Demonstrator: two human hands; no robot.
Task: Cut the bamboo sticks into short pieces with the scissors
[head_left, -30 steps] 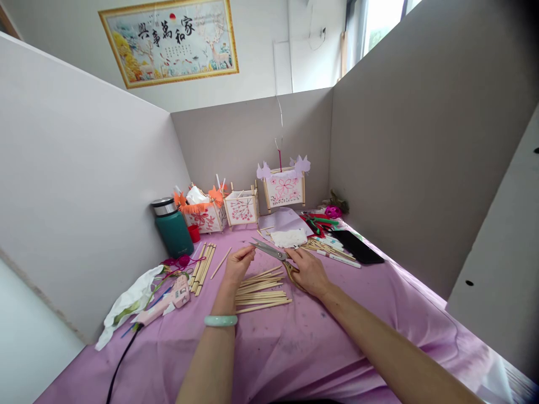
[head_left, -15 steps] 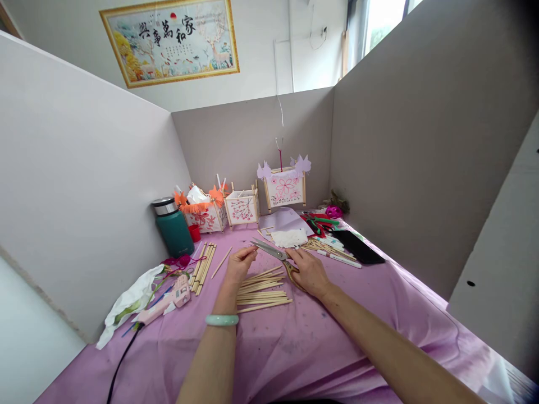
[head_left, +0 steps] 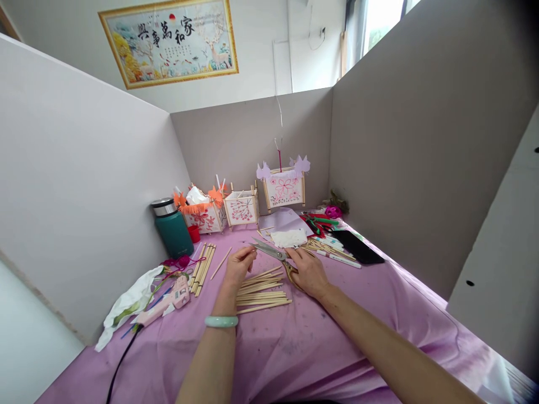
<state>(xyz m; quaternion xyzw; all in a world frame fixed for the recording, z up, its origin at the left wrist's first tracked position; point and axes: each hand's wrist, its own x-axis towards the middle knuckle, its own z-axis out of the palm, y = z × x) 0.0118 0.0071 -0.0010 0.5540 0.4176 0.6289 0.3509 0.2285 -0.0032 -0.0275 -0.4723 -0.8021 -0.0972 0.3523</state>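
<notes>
My right hand grips a pair of scissors by the gold handles. The blades point left and stand apart at the tips. Close to those tips, my left hand is closed in a pinch; whatever lies between its fingers is too small to make out. Below both hands several thin wooden sticks lie in a loose row on the pink cloth. One single stick rests left of my left hand, with a bundle of thicker sticks beyond it.
A pink glue gun with a black cord lies left, beside white tissue. A green bottle stands near paper lanterns; another lantern hangs behind. Markers and a black flat object lie right. Grey panels enclose the table.
Hardly anything differs. The view has shifted very slightly, and both hands and the scissors keep nearly the same place.
</notes>
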